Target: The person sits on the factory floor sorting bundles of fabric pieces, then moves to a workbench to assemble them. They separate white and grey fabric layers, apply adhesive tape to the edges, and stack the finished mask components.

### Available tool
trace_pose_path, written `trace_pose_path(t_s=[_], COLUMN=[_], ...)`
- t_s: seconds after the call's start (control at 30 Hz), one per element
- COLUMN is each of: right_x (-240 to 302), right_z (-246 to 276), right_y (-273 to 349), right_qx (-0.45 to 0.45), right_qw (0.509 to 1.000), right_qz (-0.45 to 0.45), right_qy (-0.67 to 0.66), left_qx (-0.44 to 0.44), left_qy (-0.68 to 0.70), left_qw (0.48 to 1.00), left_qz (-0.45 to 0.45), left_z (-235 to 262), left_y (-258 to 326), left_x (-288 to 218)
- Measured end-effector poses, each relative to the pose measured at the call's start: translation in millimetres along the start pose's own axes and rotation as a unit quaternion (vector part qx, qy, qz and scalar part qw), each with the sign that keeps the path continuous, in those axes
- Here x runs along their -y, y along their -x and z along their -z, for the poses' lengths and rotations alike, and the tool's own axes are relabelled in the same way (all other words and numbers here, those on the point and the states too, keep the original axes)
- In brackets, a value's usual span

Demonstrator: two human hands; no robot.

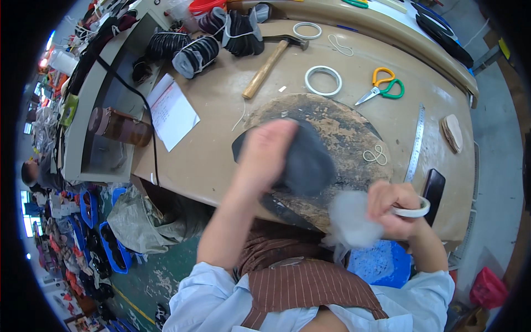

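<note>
My left hand [264, 149], smeared by motion, grips a dark grey rounded piece [310, 160] above the round worn wooden board [343, 122]. What exactly the piece is cannot be told; it looks soft and is blurred. Closed in a fist, my right hand [394, 209] holds a whitish translucent wad [354, 220], which looks like crumpled plastic film. A white tape roll [418, 208] is hooked on that same hand. A loop of pale cord [375, 155] lies on the board between the hands.
Beyond the board lie a hammer [268, 66], another tape roll [323, 81] and scissors [381, 86]. A steel ruler [416, 141], phone [435, 191] and stacked tan pieces [452, 134] are at right. Bundled dark pieces [196, 55], paper [172, 113] and an amber bottle [124, 127] occupy the left.
</note>
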State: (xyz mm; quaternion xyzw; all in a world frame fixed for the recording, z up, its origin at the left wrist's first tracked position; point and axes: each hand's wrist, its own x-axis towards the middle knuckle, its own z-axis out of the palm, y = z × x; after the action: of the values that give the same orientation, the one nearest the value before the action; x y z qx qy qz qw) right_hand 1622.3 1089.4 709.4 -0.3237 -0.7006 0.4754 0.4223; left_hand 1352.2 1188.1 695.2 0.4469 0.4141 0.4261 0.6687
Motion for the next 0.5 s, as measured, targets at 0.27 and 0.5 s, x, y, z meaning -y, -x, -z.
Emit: trace_pose_path(t_s=[0.27,0.5], right_x=[-23.9,-42.5], right_z=[32.0,30.7], right_y=[-38.5,-124.5], right_qx=[0.01,0.111], right_qw=[0.88,0.798], right_qz=[-0.442,-0.348], right_qy=[0.175,0.479], left_qx=[-0.182,-0.2], left_qy=[-0.462,-0.415], left_qw=[0.862,0.87], left_qz=[-0.104,-0.177], left_z=[70.6,71.6], left_y=[-3.7,2.4], left_x=[14.9,54.3])
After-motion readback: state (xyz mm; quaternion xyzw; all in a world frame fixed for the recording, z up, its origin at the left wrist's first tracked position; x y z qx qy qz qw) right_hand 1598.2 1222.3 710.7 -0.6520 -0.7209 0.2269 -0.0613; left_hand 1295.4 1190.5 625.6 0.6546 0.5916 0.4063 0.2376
